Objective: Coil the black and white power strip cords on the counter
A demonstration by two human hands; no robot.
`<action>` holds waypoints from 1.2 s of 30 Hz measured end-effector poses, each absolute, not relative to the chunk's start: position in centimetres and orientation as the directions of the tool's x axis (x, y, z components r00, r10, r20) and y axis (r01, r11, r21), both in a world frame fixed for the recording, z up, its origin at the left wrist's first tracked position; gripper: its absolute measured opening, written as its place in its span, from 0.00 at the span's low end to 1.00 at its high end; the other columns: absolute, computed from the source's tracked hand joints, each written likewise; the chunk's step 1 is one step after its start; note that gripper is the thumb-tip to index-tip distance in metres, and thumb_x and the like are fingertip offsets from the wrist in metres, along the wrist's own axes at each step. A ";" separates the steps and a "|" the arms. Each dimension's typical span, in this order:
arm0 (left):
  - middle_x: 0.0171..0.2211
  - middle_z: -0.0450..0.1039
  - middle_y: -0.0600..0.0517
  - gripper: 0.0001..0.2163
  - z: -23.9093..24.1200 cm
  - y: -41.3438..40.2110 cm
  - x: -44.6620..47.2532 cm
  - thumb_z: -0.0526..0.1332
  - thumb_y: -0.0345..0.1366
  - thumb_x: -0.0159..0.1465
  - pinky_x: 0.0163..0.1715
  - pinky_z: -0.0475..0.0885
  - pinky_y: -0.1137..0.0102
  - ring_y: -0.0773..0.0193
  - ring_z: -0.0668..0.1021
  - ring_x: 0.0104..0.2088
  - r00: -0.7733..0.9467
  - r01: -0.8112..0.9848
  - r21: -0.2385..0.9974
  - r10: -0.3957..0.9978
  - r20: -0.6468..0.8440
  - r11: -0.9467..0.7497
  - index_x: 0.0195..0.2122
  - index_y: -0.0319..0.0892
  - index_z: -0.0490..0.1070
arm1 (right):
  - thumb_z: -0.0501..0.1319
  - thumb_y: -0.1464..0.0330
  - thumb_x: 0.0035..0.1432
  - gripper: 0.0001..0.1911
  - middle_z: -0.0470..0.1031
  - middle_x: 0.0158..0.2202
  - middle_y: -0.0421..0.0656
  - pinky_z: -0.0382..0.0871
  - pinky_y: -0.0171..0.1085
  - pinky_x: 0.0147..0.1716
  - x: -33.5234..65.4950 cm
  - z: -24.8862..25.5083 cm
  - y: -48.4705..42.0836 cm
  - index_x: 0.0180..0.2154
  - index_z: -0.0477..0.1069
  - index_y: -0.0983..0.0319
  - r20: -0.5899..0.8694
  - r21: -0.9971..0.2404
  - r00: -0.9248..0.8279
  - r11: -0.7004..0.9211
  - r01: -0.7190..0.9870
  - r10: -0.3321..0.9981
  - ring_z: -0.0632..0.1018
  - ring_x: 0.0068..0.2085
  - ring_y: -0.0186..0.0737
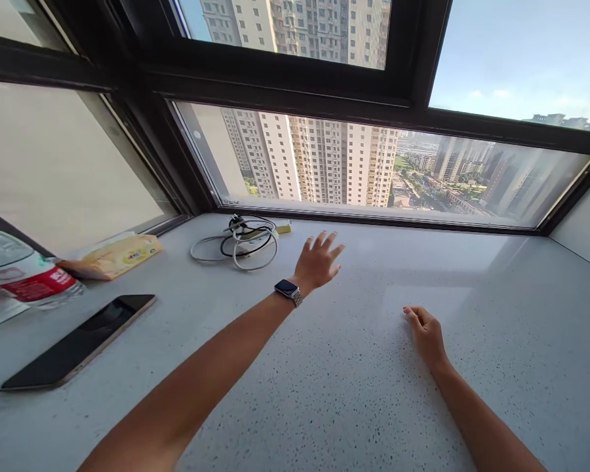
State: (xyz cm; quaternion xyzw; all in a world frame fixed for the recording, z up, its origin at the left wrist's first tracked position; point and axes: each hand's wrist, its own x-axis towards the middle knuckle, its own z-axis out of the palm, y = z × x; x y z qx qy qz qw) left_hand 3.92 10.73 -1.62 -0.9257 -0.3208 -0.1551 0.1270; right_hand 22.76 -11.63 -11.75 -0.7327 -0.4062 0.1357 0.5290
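My left hand [317, 261] reaches out over the speckled white sill [324, 380], fingers spread and nothing in them. A dark-faced watch [287, 288] with a metal band is on that wrist. To the left of this hand lies a tangle of white and black cables [248, 242] with a plug, beside a small yellow item [284, 229]. My right hand [425, 331] rests low over the sill on the right, its fingers curled and pressed together. Whatever may be between those fingertips is too small to make out.
At left, a black-screened tablet or phone [78, 344] lies flat. Behind it are a yellow tissue pack [122, 257] and a clear plastic bottle [24, 272] on its side with a red label. Dark window frames [275, 82] border the sill; tall buildings show outside.
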 end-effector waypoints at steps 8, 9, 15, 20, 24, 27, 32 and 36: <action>0.30 0.75 0.49 0.09 -8.6 -2.2 2.4 0.56 0.38 0.63 0.29 0.67 0.69 0.62 0.75 0.29 0.784 0.467 0.296 0.545 0.298 -0.833 0.35 0.41 0.74 | 0.54 0.51 0.55 0.24 0.63 0.19 0.40 0.58 0.35 0.25 20.5 -10.8 -11.5 0.17 0.60 0.59 0.380 -0.839 0.581 0.003 0.545 0.719 0.65 0.24 0.37; 0.27 0.74 0.51 0.09 -8.9 -2.6 2.1 0.56 0.39 0.63 0.26 0.65 0.71 0.65 0.73 0.25 0.779 0.465 0.330 0.556 0.290 -0.822 0.34 0.41 0.74 | 0.53 0.50 0.56 0.25 0.58 0.16 0.38 0.55 0.34 0.22 19.8 -10.9 -11.4 0.15 0.55 0.59 0.355 -0.855 0.554 0.021 0.519 0.753 0.61 0.21 0.34; 0.15 0.59 0.58 0.16 -9.5 -2.2 1.3 0.55 0.48 0.64 0.18 0.51 0.74 0.72 0.61 0.16 0.840 0.298 0.394 0.435 0.325 -0.870 0.31 0.40 0.73 | 0.52 0.48 0.57 0.28 0.50 0.16 0.35 0.48 0.32 0.19 16.6 -11.3 -11.2 0.16 0.54 0.60 0.178 -0.934 0.220 0.094 0.344 0.959 0.53 0.20 0.29; 0.13 0.56 0.60 0.14 -9.9 -2.1 1.0 0.58 0.45 0.63 0.19 0.48 0.75 0.74 0.57 0.15 0.875 0.170 0.412 0.329 0.355 -0.895 0.30 0.40 0.74 | 0.52 0.49 0.58 0.25 0.53 0.19 0.35 0.48 0.31 0.20 16.9 -11.1 -11.8 0.22 0.63 0.62 0.180 -0.920 0.152 0.111 0.375 0.972 0.55 0.22 0.30; 0.14 0.58 0.59 0.16 -10.0 -2.5 1.0 0.55 0.41 0.64 0.19 0.49 0.74 0.74 0.58 0.16 0.871 0.083 0.393 0.259 0.418 -0.916 0.24 0.39 0.72 | 0.52 0.49 0.59 0.27 0.52 0.19 0.35 0.46 0.32 0.20 17.0 -11.2 -12.3 0.21 0.63 0.63 0.140 -0.901 0.046 0.108 0.420 0.989 0.54 0.22 0.29; 0.13 0.57 0.58 0.18 -10.1 -2.5 1.0 0.54 0.41 0.64 0.18 0.49 0.74 0.74 0.57 0.15 0.864 0.056 0.382 0.237 0.444 -0.922 0.20 0.39 0.68 | 0.52 0.50 0.60 0.27 0.50 0.19 0.35 0.45 0.32 0.20 16.9 -11.5 -12.5 0.19 0.61 0.63 0.166 -0.881 0.020 0.139 0.452 0.986 0.53 0.22 0.29; 0.12 0.57 0.59 0.15 -10.4 -2.0 0.8 0.56 0.41 0.64 0.18 0.49 0.74 0.74 0.58 0.15 0.852 0.085 0.393 0.271 0.448 -0.916 0.23 0.40 0.71 | 0.52 0.50 0.60 0.27 0.51 0.19 0.35 0.45 0.32 0.20 16.7 -11.7 -12.5 0.21 0.65 0.64 0.166 -0.876 0.015 0.140 0.461 0.986 0.53 0.22 0.29; 0.12 0.58 0.58 0.16 -10.7 -2.1 0.8 0.56 0.39 0.63 0.18 0.48 0.73 0.74 0.57 0.15 0.865 0.060 0.358 0.227 0.446 -0.932 0.18 0.39 0.65 | 0.53 0.50 0.60 0.27 0.49 0.18 0.35 0.44 0.32 0.20 16.6 -11.8 -12.6 0.20 0.64 0.64 0.144 -0.874 0.030 0.113 0.473 0.989 0.52 0.21 0.29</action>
